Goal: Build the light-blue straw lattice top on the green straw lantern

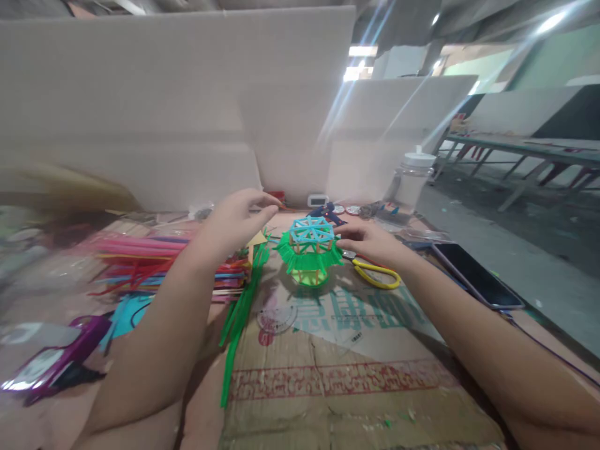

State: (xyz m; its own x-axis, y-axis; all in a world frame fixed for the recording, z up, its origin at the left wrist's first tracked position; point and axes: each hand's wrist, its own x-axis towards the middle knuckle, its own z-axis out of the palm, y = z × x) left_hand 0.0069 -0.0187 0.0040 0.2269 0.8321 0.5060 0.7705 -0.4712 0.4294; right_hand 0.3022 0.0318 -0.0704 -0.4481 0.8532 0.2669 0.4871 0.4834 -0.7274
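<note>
One small round model point(310, 250), its blue spoked top above a fringed green skirt and a pale green base, stands upright on the printed cardboard point(356, 387). Our right hand point(370, 242), fingers loosely curled, is at its side (we cannot tell if they grip). Our left hand point(246, 215) is raised, thumb and fingers apart. One pair of yellow-handled scissors point(375, 272) lies nearby.

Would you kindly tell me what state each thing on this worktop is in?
Bottle: upright, lid on.
Phone: face up, screen dark.
Scissors: lying down, blades too unclear to judge.
Green craft model: upright, beside the right hand.
Green strips: loose.
Cardboard: flat, creased.
</note>
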